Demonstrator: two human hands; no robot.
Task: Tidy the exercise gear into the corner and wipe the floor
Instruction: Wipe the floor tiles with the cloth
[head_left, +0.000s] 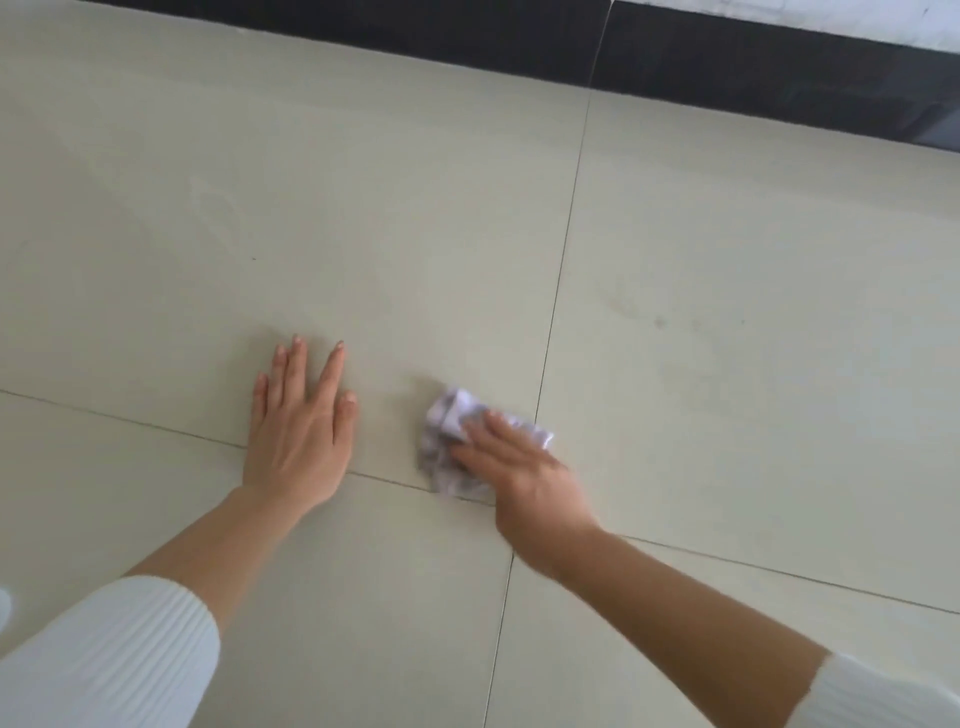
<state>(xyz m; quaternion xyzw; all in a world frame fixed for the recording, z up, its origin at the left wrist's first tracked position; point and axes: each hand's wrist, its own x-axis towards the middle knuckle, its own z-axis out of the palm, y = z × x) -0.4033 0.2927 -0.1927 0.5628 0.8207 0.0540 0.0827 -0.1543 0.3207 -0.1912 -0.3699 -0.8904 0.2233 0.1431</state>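
The rag (470, 441) could bunch up and slip from under the fingers, since it is only a crumpled wad pressed down, and smears at 2 o'clock on the floor (727, 260) may get missed. The right hand (519, 467) lies over the rag, fingers half curled and pinning it on the tile joint. The left hand (301, 426), at 9 o'clock from the rag, is spread flat and empty on the floor, bracing. No exercise gear shows here.
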